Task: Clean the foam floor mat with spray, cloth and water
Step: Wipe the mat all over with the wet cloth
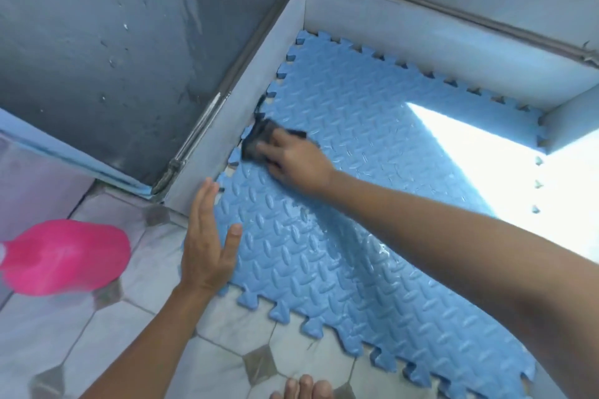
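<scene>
A light blue foam mat (372, 236) with a raised tread pattern and jigsaw edges lies on the tiled floor, its surface wet and shiny. My right hand (295, 162) presses a dark cloth (259, 139) onto the mat near its far left edge, close to the low wall. My left hand (207, 240) lies flat with fingers spread on the mat's near left corner, holding nothing. A pink plastic container (64, 257) sits on the tiles to the left, blurred.
A low grey ledge (246, 100) borders the mat on the left and at the back. A dark grey wall (113, 42) rises behind it. Bright sunlight (502, 165) falls across the mat's right side. My toes (301, 389) show at the bottom edge.
</scene>
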Demonstrator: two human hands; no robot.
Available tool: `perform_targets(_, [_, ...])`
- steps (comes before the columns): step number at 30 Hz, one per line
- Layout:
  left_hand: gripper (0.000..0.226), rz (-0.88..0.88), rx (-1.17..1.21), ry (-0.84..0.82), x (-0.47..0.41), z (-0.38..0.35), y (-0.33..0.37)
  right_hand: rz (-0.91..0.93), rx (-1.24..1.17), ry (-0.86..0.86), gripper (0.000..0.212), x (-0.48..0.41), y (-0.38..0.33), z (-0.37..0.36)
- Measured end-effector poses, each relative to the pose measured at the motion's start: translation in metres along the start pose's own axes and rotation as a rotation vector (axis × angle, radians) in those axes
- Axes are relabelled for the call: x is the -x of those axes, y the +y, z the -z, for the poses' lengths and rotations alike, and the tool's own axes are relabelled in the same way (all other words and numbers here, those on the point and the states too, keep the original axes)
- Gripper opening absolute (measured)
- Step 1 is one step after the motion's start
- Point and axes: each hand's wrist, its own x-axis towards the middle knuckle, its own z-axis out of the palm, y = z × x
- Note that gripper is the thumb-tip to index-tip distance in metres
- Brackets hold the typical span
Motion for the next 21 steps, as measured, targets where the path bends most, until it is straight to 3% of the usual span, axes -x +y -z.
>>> perform_targets(4, [0.083, -0.03, -0.008, 0.001, -0.001, 0.0, -0.002, 0.468, -0.089, -0.164, 0.028, 0.084, -0.057, -0.009])
perform_targets(7, [0.08, -0.054, -0.038, -0.014, 0.0, 0.0, -0.002, 0.59, -0.095, -0.295, 0.032, 0.149, -0.034, 0.011])
perform_targets(9, [0.078, -0.087, -0.076, -0.044, -0.001, 0.0, -0.002, 0.499, -0.069, -0.361, 0.037, 0.173, 0.008, 0.031])
perform_targets(11, [0.074, -0.113, -0.121, -0.075, -0.003, -0.001, -0.002, 0.335, -0.038, -0.313, 0.036, 0.18, 0.057, 0.05])
perform_targets(15, [0.065, -0.124, -0.283, -0.146, -0.004, -0.01, -0.003, -0.199, 0.102, -0.114, 0.038, 0.166, 0.164, 0.087])
perform_targets(17, [0.061, -0.111, -0.382, -0.169, -0.004, -0.014, -0.004, -0.481, 0.168, -0.018, 0.029, 0.153, 0.202, 0.096])
perform_targets(19, [0.059, -0.119, -0.414, -0.183, -0.003, -0.015, -0.007, -0.683, 0.17, 0.062, 0.024, 0.136, 0.207, 0.092])
perform_targets(21, [0.058, -0.122, -0.406, -0.176, -0.003, -0.015, -0.008, -0.674, 0.128, 0.113, 0.028, 0.114, 0.183, 0.076])
